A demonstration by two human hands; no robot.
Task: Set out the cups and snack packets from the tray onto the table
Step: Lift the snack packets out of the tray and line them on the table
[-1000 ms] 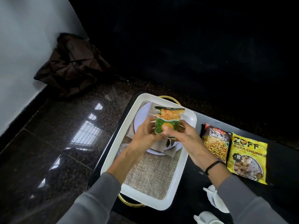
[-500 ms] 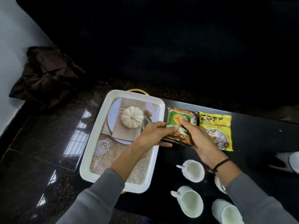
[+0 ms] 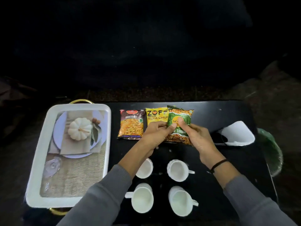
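Left hand (image 3: 157, 133): fingers closed on the left edge of the green snack packet (image 3: 179, 123), thumb on its face.
Right hand (image 3: 197, 138): pinching the same packet from the right, thumb on the printed front.
Green snack packet: glossy, green panel with a yellow disc, orange fried strands printed above and below; held over the black table (image 3: 203, 115), overlapping the right edge of the yellow packet (image 3: 156, 116).
Yellow packet: bold "ZOFF" lettering, flat on the table.
Brown packet (image 3: 131, 123): dark top, yellow snack picture, flat, just left of the yellow one.
Four white cups (image 3: 176, 170): two rows nearer the person, one partly under the left forearm.
White tray (image 3: 41, 154): left of the table items, gold handles, pumpkin picture inside.
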